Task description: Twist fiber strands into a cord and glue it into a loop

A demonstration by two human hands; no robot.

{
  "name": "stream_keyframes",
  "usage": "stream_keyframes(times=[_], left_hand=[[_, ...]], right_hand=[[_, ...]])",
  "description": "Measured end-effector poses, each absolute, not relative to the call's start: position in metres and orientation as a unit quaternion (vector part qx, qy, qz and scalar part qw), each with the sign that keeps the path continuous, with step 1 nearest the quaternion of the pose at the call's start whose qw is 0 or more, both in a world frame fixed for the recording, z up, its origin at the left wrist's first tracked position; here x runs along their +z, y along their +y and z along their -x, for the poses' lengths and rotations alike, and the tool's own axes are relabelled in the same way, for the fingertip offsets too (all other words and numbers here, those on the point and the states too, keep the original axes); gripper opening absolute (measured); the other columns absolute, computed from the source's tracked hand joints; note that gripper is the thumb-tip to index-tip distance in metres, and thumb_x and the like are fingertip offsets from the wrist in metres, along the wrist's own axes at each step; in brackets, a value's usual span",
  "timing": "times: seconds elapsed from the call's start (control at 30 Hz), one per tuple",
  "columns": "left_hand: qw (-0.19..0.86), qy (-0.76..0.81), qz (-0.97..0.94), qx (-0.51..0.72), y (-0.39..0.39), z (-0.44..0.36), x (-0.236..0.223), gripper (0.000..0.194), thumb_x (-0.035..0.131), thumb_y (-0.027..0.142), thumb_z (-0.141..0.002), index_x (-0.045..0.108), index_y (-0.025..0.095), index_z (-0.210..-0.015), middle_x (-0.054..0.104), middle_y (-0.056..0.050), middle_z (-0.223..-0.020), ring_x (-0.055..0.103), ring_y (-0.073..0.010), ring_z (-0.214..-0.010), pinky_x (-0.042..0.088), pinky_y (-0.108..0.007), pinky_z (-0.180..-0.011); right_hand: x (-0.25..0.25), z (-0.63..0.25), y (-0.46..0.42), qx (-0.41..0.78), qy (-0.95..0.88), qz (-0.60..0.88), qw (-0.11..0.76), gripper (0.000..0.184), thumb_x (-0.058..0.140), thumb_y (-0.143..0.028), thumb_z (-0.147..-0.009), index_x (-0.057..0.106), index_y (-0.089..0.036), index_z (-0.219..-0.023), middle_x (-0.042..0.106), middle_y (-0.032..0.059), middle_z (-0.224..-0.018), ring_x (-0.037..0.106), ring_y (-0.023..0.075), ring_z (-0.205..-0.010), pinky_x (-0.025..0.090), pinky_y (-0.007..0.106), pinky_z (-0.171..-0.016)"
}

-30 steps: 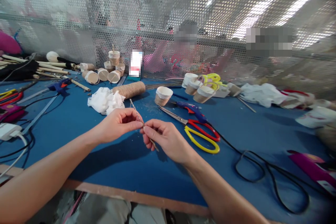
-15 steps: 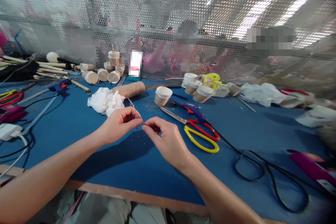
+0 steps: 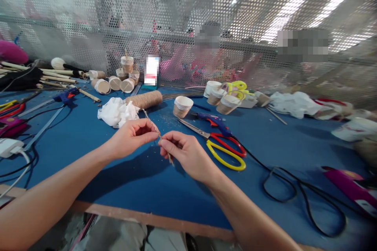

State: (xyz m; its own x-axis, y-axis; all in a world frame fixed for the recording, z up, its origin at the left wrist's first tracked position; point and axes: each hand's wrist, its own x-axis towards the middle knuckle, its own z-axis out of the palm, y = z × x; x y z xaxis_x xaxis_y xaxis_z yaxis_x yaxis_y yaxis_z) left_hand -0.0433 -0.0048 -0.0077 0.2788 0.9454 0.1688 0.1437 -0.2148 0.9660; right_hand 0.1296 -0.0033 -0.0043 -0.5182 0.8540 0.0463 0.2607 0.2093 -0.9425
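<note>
My left hand (image 3: 134, 137) pinches a thin, twisted length of twine (image 3: 146, 115) between thumb and fingers, its upper end sticking up past the knuckles. Right beside it, my right hand (image 3: 186, 152) closes thumb and fingertips on the lower part of the same strand, and a brown tail hangs below. Part of the strand is hidden by the fingers. Beyond the hands lie a spool of brown twine (image 3: 149, 99) and a crumpled white cloth (image 3: 116, 113). A small twine-wrapped cup (image 3: 182, 106) with a white lining stands behind my right hand.
Red-and-yellow scissors (image 3: 225, 153) and a blue glue gun (image 3: 213, 120) lie right of my hands; its black cord (image 3: 282, 200) loops across the blue table (image 3: 176, 200). Several cups stand at the back. Sticks (image 3: 55, 76) and another glue gun (image 3: 65, 96) are at left. A perforated screen (image 3: 173, 15) rises behind.
My right hand's fingers opened out slightly from the strand's tail, then curled around it again. The left hand holds nearly the same place. A pink shape at far left slid out of view and back.
</note>
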Motion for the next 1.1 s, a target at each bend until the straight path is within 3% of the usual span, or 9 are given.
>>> stream_keyframes(times=[0.27, 0.43, 0.8, 1.1], left_hand=[[0.462, 0.441, -0.633, 0.438, -0.006, 0.035, -0.011, 0.013, 0.059, 0.027, -0.071, 0.055, 0.014, -0.068, 0.054, 0.002, -0.065, 0.049, -0.0099, -0.061, 0.041, -0.024, -0.060], [0.455, 0.435, -0.646, 0.431, -0.006, 0.037, -0.010, 0.011, 0.058, 0.025, -0.073, 0.056, 0.015, -0.071, 0.056, 0.001, -0.068, 0.050, -0.0105, -0.064, 0.042, -0.025, -0.063], [0.447, 0.429, -0.667, 0.414, -0.005, 0.044, -0.008, 0.013, 0.059, 0.027, -0.072, 0.057, 0.014, -0.071, 0.058, 0.000, -0.069, 0.051, -0.0107, -0.064, 0.042, -0.025, -0.063], [0.480, 0.414, -0.641, 0.433, -0.005, 0.042, -0.008, 0.013, 0.060, 0.026, -0.072, 0.056, 0.015, -0.071, 0.056, 0.001, -0.069, 0.050, -0.0097, -0.065, 0.042, -0.024, -0.065]], right_hand=[[-0.013, -0.126, -0.003, 0.269, -0.781, 0.437, 0.356, 0.010, 0.056, -0.025, -0.078, 0.056, -0.018, -0.070, 0.056, -0.0009, -0.062, 0.047, 0.0100, -0.054, 0.039, 0.023, -0.051], [-0.012, -0.128, -0.004, 0.355, -0.754, 0.431, 0.347, 0.012, 0.052, -0.027, -0.081, 0.055, -0.018, -0.073, 0.053, -0.0023, -0.058, 0.044, 0.0080, -0.046, 0.038, 0.021, -0.044], [-0.003, -0.130, -0.006, 0.545, -0.668, 0.396, 0.317, 0.013, 0.052, -0.028, -0.079, 0.052, -0.017, -0.073, 0.053, -0.0029, -0.060, 0.048, 0.0068, -0.050, 0.038, 0.018, -0.044], [-0.002, -0.129, -0.003, 0.570, -0.653, 0.385, 0.319, 0.014, 0.053, -0.028, -0.079, 0.053, -0.016, -0.072, 0.053, -0.0033, -0.059, 0.046, 0.0063, -0.050, 0.035, 0.020, -0.046]])
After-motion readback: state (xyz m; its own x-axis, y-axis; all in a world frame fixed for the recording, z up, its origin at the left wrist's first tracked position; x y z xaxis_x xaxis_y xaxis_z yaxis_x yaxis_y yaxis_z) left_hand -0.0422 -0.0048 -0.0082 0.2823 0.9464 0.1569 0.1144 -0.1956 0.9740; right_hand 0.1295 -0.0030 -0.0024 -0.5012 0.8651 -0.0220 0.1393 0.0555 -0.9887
